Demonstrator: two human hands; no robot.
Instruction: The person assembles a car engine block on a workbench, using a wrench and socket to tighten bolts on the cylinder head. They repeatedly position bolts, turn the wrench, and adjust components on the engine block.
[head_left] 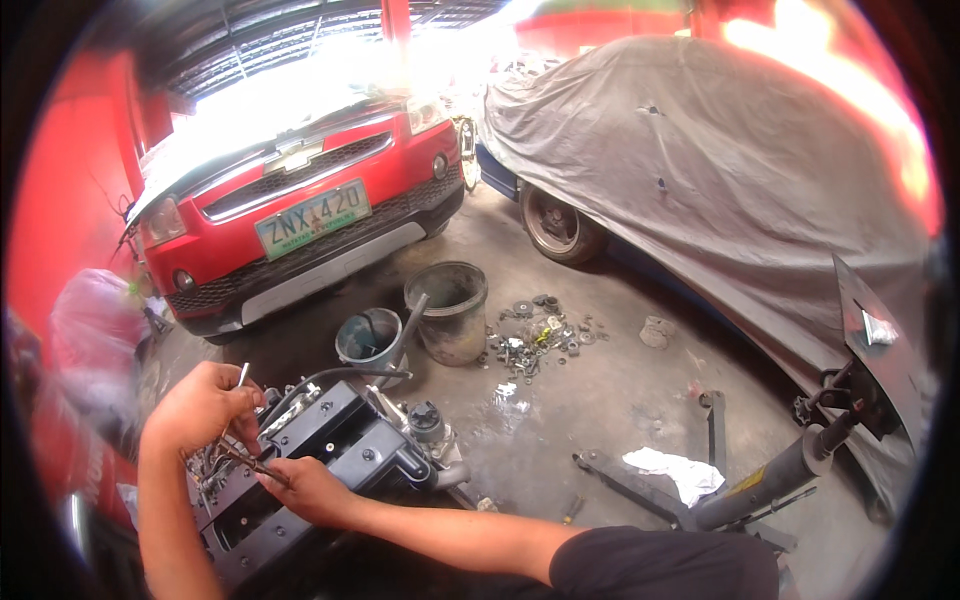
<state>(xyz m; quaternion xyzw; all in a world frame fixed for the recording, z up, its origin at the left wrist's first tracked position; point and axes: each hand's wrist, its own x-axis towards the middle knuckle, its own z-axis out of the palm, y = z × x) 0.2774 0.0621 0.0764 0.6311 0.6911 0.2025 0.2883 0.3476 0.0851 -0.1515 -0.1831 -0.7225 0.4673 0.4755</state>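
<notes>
Both my hands work above an engine [345,440] with a black cover and several bolts along it. My left hand [205,405] is bent down over its far left side, fingers closed; a short silver metal rod [244,374] sticks up between them. My right hand [312,490] reaches across the near part of the cover, wrapped round a slim metal tool with a dark shaft [245,458]. That tool slants up toward the fingers of my left hand. What its far end touches is hidden.
Beyond the engine stand a small bucket [352,340] and a larger dark bucket [472,318]. Loose metal parts [540,335] lie on the floor. A red car [250,200] faces me; a covered car [700,150] is to the right. Near right stands a jack-like steel stand [770,488] with a white cloth [680,475].
</notes>
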